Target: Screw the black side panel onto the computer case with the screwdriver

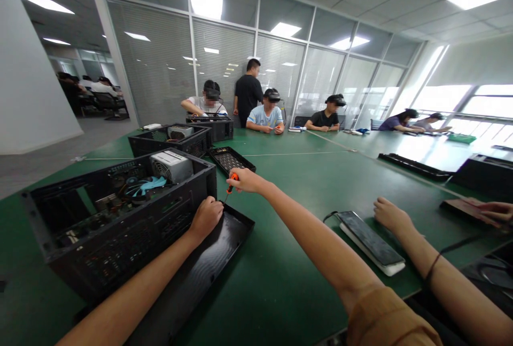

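Observation:
An open black computer case (100,239) lies on the green table (304,185), showing a blue fan (145,185) and a grey power supply (171,166). My left hand (206,217) rests with curled fingers against the case's near right corner, gripping its edge. Just above and to the right, my right hand (245,180) is closed on a small orange-handled screwdriver (231,181). Its shaft points down toward that same corner. The case's black side panel (216,260) lies flat beneath and beside the case.
A neighbour's arm and hand (390,216) lie on the table at right, beside a dark phone (371,239) on a white slab. Another open case (172,140) and a black panel (231,160) sit farther back. Several people work at the far side.

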`<state>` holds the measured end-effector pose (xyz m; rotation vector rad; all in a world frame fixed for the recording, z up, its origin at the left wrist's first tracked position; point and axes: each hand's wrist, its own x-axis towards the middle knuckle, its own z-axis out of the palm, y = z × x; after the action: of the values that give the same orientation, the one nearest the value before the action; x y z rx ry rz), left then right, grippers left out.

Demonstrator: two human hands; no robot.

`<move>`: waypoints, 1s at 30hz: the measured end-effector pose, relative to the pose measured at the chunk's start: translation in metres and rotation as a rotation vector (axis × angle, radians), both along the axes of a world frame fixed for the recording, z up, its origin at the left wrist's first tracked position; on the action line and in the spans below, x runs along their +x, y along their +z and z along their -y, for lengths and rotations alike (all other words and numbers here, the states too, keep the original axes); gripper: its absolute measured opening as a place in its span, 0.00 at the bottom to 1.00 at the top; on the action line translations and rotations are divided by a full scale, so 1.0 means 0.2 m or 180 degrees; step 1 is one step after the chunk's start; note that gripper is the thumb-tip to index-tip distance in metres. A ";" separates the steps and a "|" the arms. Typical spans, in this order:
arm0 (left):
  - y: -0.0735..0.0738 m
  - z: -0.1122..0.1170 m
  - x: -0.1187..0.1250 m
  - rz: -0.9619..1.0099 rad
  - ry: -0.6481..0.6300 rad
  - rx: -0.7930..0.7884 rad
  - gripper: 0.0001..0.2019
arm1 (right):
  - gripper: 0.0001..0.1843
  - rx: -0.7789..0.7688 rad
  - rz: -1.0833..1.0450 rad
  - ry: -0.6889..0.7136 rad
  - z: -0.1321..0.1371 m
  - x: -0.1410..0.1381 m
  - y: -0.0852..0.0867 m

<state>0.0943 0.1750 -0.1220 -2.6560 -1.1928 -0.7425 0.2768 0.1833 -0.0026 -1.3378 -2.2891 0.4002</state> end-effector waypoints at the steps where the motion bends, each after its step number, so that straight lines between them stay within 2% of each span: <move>1: 0.00 0.00 0.00 -0.0020 0.0008 0.0022 0.11 | 0.09 0.0001 0.0007 -0.0005 0.00 0.00 0.00; 7: -0.01 -0.01 0.00 -0.0153 0.0019 0.0167 0.11 | 0.08 0.0107 0.0051 0.0054 0.01 0.00 0.00; 14: -0.02 -0.02 -0.01 0.0188 -0.0022 -0.0034 0.09 | 0.13 0.0074 0.0108 0.0031 0.02 0.00 0.01; 19: -0.02 -0.03 -0.01 0.0405 -0.0030 -0.0154 0.07 | 0.18 0.0639 0.0537 -0.0064 0.01 -0.02 0.01; 23: -0.02 -0.04 0.00 0.0642 0.0237 -0.0248 0.04 | 0.20 0.0691 0.0768 -0.0154 0.00 -0.04 -0.01; 30: -0.04 -0.06 0.00 0.0902 0.0209 -0.0355 0.12 | 0.19 0.0952 0.0675 -0.0216 -0.01 -0.01 0.00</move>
<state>0.0943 0.1861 -0.1295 -2.6485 -1.4195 -1.1007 0.2739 0.1849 -0.0028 -1.3509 -2.3480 -0.1100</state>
